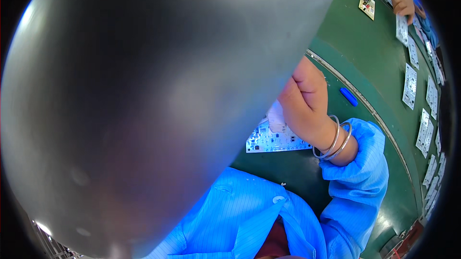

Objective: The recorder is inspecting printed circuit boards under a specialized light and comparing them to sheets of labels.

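Blurred and close to the lens, a large dark grey rounded object (158,105) fills most of the left and middle of the view, hiding much of the work area. The left hand is out of sight, so I cannot tell what it does. Past the object's right edge, the person's right hand (307,95) shows with its fingers bent; their tips are covered, so I cannot tell whether they grip anything. A pale piece of cloth or paper (276,117) is just below the fingers, over a white circuit board (281,142), which lies on the green table (355,43) in front of the person's chest, partly covered by the grey object.

Two silvery bracelets (340,144) circle the right wrist, above the bunched cuff of a blue striped jacket (269,220). Beyond the hand, a short blue stick (348,97) lies near a curved metal strip (365,99). Across it, a tan board (367,6) with parts on it rests on the table, and more white boards (409,86) lie along the right side. At the upper right, another person's hand (403,5) holds one white board (402,30).
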The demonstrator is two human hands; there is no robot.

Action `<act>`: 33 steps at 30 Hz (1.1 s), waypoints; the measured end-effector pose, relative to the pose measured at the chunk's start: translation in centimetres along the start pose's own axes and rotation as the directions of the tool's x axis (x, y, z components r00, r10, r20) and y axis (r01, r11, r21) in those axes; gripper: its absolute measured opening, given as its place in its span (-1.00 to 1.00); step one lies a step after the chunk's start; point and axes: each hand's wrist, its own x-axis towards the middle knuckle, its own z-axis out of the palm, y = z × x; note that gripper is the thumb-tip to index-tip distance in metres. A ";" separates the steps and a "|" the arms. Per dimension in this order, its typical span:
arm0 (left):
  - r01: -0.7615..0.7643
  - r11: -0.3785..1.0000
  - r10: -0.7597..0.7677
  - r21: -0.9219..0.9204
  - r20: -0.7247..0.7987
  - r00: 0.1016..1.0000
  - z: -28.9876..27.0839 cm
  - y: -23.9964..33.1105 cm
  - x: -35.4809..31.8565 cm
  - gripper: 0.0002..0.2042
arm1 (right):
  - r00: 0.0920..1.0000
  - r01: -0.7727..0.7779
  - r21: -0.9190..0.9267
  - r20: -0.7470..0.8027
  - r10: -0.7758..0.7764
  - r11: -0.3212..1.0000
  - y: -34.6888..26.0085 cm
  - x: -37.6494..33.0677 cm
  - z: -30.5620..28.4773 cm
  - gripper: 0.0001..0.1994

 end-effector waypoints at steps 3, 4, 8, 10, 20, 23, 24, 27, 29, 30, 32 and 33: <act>-0.030 0.997 0.035 0.065 -0.074 0.997 -0.1 0.0 -0.1 -0.33 | 0.999 -0.044 -0.081 0.005 0.044 0.996 0.1 0.0 -0.2 -0.84; -0.038 0.995 0.050 0.089 -0.138 0.989 0.3 0.0 -0.2 -0.33 | 0.998 -0.056 -0.086 0.006 0.056 0.995 0.0 -0.1 -0.3 -0.84; -0.062 0.997 0.070 0.047 -0.207 0.976 1.1 -0.2 -0.3 -0.35 | 0.997 -0.072 -0.023 0.015 0.072 0.997 0.2 -0.1 -0.3 -0.84; -0.059 0.998 0.061 0.025 -0.052 0.997 0.6 -0.1 -0.1 -0.35 | 0.998 -0.060 0.013 0.017 0.060 0.998 0.3 -0.1 -0.3 -0.83; 0.001 1.000 0.000 0.027 -0.027 1.000 0.4 0.3 0.0 -0.31 | 1.000 -0.011 0.106 -0.024 0.014 0.994 1.1 -0.8 -0.1 -0.78; 0.000 1.000 0.001 0.018 -0.018 1.000 0.5 0.2 0.2 -0.31 | 1.000 0.003 0.091 -0.004 -0.003 0.996 1.1 -0.6 -0.3 -0.80; -0.002 1.000 0.002 0.021 -0.020 1.000 0.6 0.2 0.3 -0.31 | 1.000 -0.004 0.076 0.011 0.003 0.997 0.9 -0.5 -0.4 -0.80; -0.008 0.999 0.010 0.052 -0.037 0.999 0.9 0.3 0.2 -0.31 | 0.999 -0.035 0.023 0.041 0.034 0.999 0.2 -0.3 -0.7 -0.82; -0.017 0.997 0.020 0.081 -0.048 0.999 0.6 0.2 0.2 -0.31 | 0.998 -0.041 -0.013 0.037 0.042 0.999 0.2 -0.2 -0.7 -0.83; -0.019 0.996 0.023 0.088 -0.050 0.998 0.6 0.2 0.3 -0.31 | 0.999 -0.041 -0.012 0.032 0.041 0.999 0.2 -0.2 -0.7 -0.83; -0.020 0.995 0.025 0.094 -0.056 0.998 0.5 0.2 0.3 -0.31 | 0.999 -0.045 0.009 0.025 0.045 0.999 0.1 -0.1 -0.6 -0.83; -0.016 0.996 0.021 0.086 -0.050 0.999 0.3 0.2 0.4 -0.31 | 0.999 -0.033 0.020 0.004 0.033 0.999 0.1 -0.2 -0.4 -0.83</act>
